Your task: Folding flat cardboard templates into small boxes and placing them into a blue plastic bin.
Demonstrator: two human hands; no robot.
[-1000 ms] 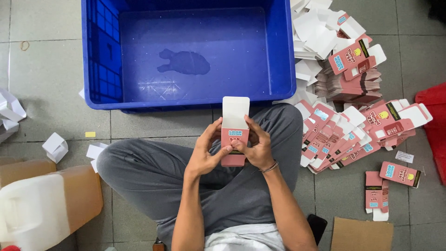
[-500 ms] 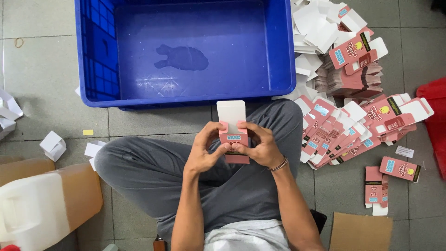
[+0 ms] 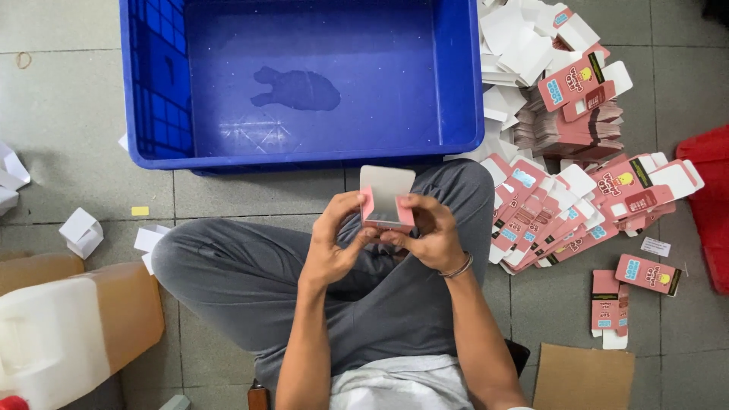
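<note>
A: Tilting now, is it? A second ago the box (image 3: 386, 203) was showing its pink printed face; now it is showing its open white inside, with the flap standing up toward the bin (image 3: 152, 83).

B: Yes; both hands are gripping it, the left hand (image 3: 334, 243) pinching the left wall, the right hand (image 3: 429, 239) working at the lower right corner; it is sitting above the lap, just short of the bin's near wall; to my eye the box is being squared up, not yet closed.

A: And around it?

B: The person is sitting cross-legged on a grey tiled floor (image 3: 68, 114); flat pink cartons (image 3: 562, 205) are lying heaped at the right; a white jug (image 3: 53, 342) is standing at the left; white scraps (image 3: 80, 231) are lying near it; the bin is holding only a dark wet patch (image 3: 296, 89).
</note>
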